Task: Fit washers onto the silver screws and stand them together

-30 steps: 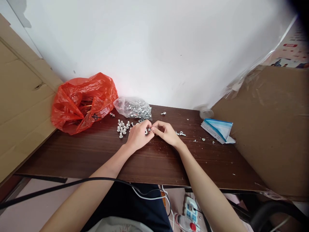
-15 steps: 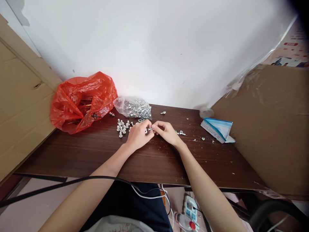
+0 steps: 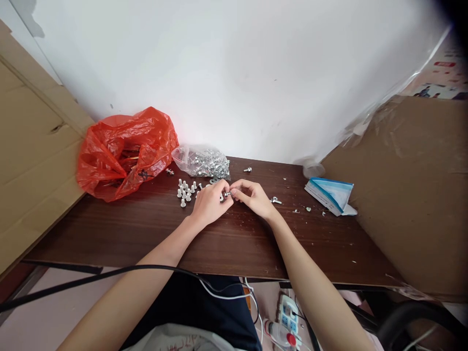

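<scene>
Between my fingertips is a small metal bolt, held level above the table. My left hand is closed on its left end, and my right hand pinches the other end. The fingers cover most of the bolt, so whether a nut or washer sits on it cannot be made out. Left of my left hand stand several white bolts, upright in a cluster. Washers lie partly hidden just behind that hand. A loose bolt lies to the right of my right hand.
A clear bag of hardware lies at the wall beside a red plastic bag. One bolt lies toward the back. A blue-and-white packet rests at right. Cardboard borders the right side; a black cable crosses in front.
Both hands stay together at nearly the same spot, with the bolt still between them. My right fingers have shifted slightly around its end, showing a little more of it.
</scene>
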Available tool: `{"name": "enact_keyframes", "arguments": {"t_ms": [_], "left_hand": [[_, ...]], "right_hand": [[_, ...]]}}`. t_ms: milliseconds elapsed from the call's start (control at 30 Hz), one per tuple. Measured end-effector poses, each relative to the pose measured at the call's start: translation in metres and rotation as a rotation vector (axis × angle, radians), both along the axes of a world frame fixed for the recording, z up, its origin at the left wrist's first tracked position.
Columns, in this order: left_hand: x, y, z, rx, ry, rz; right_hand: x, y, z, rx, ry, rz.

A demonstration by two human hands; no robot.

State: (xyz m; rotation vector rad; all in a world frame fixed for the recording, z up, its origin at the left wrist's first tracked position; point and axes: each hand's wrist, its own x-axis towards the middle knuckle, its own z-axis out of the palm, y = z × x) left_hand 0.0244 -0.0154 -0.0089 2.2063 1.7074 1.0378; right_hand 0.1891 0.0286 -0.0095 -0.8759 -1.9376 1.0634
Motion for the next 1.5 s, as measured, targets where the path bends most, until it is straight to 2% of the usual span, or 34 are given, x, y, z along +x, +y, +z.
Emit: {"name": "enact_keyframes", "arguments": {"t_ms": [367, 667, 967, 1267, 1500], "left_hand": [[-0.0001, 0.001, -0.0001, 0.005, -0.002, 0.009], [-0.0003, 0.0018, -0.0012, 0.025, -0.013, 0.009], [-0.0013, 0.0054, -0.0052, 0.073, -0.057, -0.051], [-0.0005, 0.0043, -0.004, 0.091, -0.033, -0.042], [-0.0004, 0.0041, -0.0043, 0.081, -0.016, -0.043]], "right_hand": [[0.0007, 0.0017, -0.0012, -0.016, 0.047, 0.056], [-0.0006, -0.0012, 0.0038, -0.085, 0.118, 0.029], [0.0004, 0.0003, 0.0028, -0.126, 0.215, 0.032], [-0.0008, 0.0031, -0.0008, -0.132, 0.167, -0.016], [-0.0005, 0.0044, -0.0037, -0.174, 0.157, 0.023]]}}
